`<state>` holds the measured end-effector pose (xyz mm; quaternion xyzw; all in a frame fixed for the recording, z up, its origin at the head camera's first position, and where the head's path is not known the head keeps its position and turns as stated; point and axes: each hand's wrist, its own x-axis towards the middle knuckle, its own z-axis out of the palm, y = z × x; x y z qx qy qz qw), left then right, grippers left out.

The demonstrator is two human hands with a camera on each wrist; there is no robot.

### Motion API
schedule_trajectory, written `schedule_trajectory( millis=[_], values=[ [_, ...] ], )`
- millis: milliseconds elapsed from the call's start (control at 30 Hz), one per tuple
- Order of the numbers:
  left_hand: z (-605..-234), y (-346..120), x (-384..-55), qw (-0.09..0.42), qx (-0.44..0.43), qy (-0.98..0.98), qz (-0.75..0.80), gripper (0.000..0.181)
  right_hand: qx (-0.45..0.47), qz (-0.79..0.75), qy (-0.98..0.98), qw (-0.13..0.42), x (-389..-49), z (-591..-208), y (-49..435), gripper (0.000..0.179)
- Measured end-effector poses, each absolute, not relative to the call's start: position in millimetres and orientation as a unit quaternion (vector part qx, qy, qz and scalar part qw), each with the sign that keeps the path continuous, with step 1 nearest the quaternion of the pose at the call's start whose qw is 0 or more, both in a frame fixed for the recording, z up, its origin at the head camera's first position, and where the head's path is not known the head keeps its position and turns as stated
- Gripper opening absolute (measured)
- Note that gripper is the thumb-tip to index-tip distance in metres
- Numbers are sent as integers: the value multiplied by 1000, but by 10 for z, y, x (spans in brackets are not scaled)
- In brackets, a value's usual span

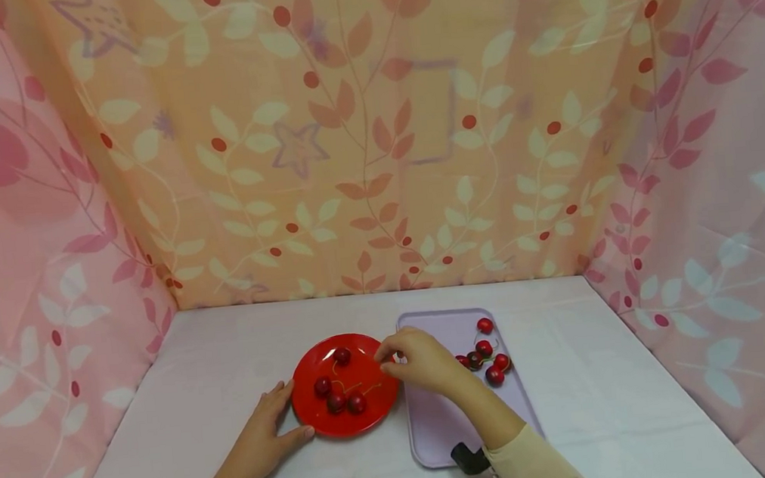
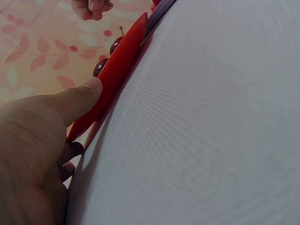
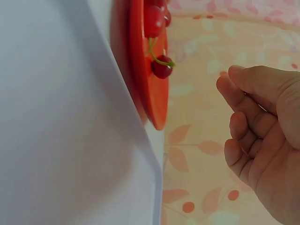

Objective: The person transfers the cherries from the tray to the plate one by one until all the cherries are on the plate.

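My left hand (image 1: 270,435) rests at the left side of a shiny red plate (image 1: 379,414), its thumb at the near rim and its fingers along the left edge. The left wrist view shows the thumb tip (image 2: 94,85) against the rim. Several dark red cherries (image 1: 336,402) with green stems lie on the plate. My right hand (image 1: 423,361) hovers over the plate's right edge. Its thumb and index fingertips are close together, and the other fingers are bent. In the right wrist view nothing shows between those fingertips, and a cherry (image 3: 162,67) lies on the plate nearby.
A pale purple tray (image 1: 433,432) lies right of the plate, partly under the right forearm. Several cherries (image 1: 495,376) are on its right side. White cloth (image 1: 228,351) covers the table, and patterned curtains (image 1: 373,133) stand behind and at both sides.
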<state>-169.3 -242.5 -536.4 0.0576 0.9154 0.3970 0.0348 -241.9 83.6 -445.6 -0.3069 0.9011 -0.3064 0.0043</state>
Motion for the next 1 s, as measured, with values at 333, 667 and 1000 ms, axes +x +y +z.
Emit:
schedule_trajectory(
  millis=[333,667,1000],
  values=[
    [-5382,-2442,-1717,32,61,917,393,102,-295,-303,906,-31,-2301,-4366,1071,13],
    [-5359,-2440,-1703,36,60,916,395,101,-283,-303,904,-99,-2183,-4360,1413,16],
    [-5383,-2434,-1706,30,64,915,396,101,-279,-306,896,-156,-2075,-4323,1791,21]
  ],
)
